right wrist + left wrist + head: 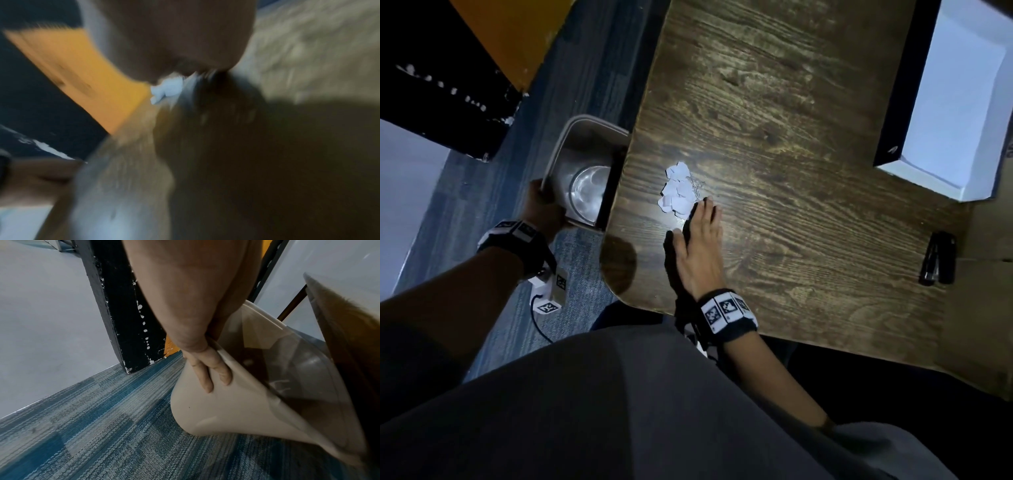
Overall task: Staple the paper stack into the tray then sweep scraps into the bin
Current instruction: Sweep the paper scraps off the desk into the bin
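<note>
A small heap of white paper scraps (676, 192) with some loose metal staples lies near the left edge of the dark wooden table (791, 120). My right hand (700, 236) lies flat on the table, fingers straight, fingertips touching the heap's right side. The right wrist view is blurred and shows only a patch of the white scraps (167, 89). A beige bin (582, 171) hangs just below the table's left edge. My left hand (544, 205) grips its near rim. In the left wrist view my fingers (207, 371) curl over the bin (222, 410) wall.
A white tray (962, 102) holding white paper sits at the table's far right. A black stapler (938, 257) lies near the right edge. Blue carpet (482, 205) covers the floor on the left, beside a black and orange panel (493, 51).
</note>
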Motion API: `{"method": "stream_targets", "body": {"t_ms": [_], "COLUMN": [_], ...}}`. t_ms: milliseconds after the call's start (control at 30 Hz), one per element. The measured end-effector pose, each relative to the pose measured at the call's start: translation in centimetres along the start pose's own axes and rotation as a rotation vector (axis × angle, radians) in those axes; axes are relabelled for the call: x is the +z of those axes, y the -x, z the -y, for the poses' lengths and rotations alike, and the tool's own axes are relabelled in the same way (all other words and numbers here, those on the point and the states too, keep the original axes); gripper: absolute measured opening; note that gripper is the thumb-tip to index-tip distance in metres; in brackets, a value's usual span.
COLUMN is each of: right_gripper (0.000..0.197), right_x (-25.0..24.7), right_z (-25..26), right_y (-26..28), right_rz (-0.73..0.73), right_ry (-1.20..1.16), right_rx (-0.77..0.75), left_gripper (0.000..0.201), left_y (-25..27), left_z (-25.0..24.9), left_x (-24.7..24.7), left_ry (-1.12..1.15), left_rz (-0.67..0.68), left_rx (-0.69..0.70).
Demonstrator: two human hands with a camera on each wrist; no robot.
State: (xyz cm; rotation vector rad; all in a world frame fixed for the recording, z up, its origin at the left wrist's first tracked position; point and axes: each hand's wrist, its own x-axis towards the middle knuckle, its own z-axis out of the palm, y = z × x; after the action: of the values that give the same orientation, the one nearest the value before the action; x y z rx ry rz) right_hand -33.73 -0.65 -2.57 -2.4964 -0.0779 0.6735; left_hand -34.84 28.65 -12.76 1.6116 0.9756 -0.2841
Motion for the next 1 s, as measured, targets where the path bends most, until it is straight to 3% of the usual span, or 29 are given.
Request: {"method": "stream_targets", "body": {"t_ms": [67, 133, 200, 267, 333, 500, 667, 800, 867, 933, 1000], "right_gripper": [0.054, 0.035, 0.039, 0.058, 0.065, 0.066, 0.051, 0.046, 0.04, 0.03, 0.031], "right_x": [-2.5, -5.2, -7.0, -7.1, -6.1, -3.7, -3.4, -5.3, -6.7, -7.7, -7.4], "right_z": [-0.8, -2.8, -6.0, -8.6, -9.8, -6.4, -1.7, -1.3, -1.5, -2.0, -2.6], "right_y": [1.0, 3.1, 5.4, 6.8, 6.5, 1.9, -2.6, -4.8, -5.1, -5.1, -5.5], "right_rz": [-0.021, -0.038, 0.101, 0.39, 0.605, 0.66, 0.509, 0.36, 0.192, -0.073, -0.227], "right_ry": [-0.231, -0.61, -0.832, -0.764, -0.721, -0.814, -0.922, -1.048, -1.102, -0.961, -0.568], "right_rx": [-0.015, 0.067, 0.113, 0.119, 0.153, 0.109, 0.082, 0.034, 0.015, 0.004, -0.005], "left_gripper": [0.059, 0.058, 0.052, 0.047, 0.043, 0.042, 0.044, 0.052, 0.05, 0.048, 0.049], "left_y": [-0.5, -0.9, -0.3, 0.3, 0.9, 0.4, 1.3, 1.7, 1.5, 1.3, 1.3], "left_z": [0.8, 1.1, 0.3, -0.5, -1.2, -0.3, -0.9, -0.8, -0.6, -0.5, -0.6], "left_x": [-0.8, -0.9, -0.5, 0.2, 0.7, 0.1, 0.2, 0.6, 0.7, 0.7, 0.8], "left_ry": [0.003, 0.01, 0.015, 0.016, 0.011, -0.061, -0.067, -0.029, -0.026, -0.021, -0.036], "left_rz": [-0.011, -0.021, -0.05, -0.078, -0.09, -0.049, -0.071, -0.075, -0.09, -0.089, -0.095], "left_rx": [-0.057, -0.062, -0.044, -0.042, -0.055, 0.041, -0.004, -0.01, -0.004, -0.02, -0.027]}}
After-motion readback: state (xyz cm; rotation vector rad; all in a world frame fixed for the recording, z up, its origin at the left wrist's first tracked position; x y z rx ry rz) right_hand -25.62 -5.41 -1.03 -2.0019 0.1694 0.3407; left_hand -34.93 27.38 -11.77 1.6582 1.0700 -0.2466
